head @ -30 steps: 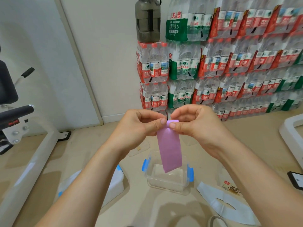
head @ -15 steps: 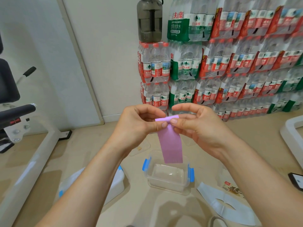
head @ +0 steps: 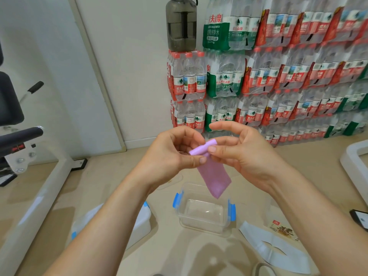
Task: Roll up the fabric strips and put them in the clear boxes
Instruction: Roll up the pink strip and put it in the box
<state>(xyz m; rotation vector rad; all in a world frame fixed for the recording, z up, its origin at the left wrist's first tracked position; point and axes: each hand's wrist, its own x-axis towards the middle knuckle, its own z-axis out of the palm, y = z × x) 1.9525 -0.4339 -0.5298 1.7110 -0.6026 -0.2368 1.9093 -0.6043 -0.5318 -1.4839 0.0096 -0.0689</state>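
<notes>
Head camera, looking down over both forearms: a person works a lilac fabric strip [head: 216,179] in mid-air above an open clear box [head: 201,226] with blue clips, which stands on the floor directly below.

A second ago the strip's top edge was only folded over between the thumbs, and a long tail hung nearly to the box. Now that edge has become a small tube a few turns thick, tilted up to the right, and the loose tail is shorter and swings rightward.

The left hand [head: 171,156] has its fingers curled in, with the thumb pressing the tube's lower end. The right hand [head: 245,154] pinches the upper end between thumb and forefinger, its remaining fingers fanned loosely above.

The rolling looks well under way, though roughly half the strip still hangs free; it seems likely more turns are needed before the roll can go down into the box, which shows nothing inside.

A white strip [head: 278,248] lies on the floor to the right, and a second container [head: 139,224] sits partly hidden behind the left forearm. Shrink-wrapped water bottles [head: 278,76] are stacked along the wall.
</notes>
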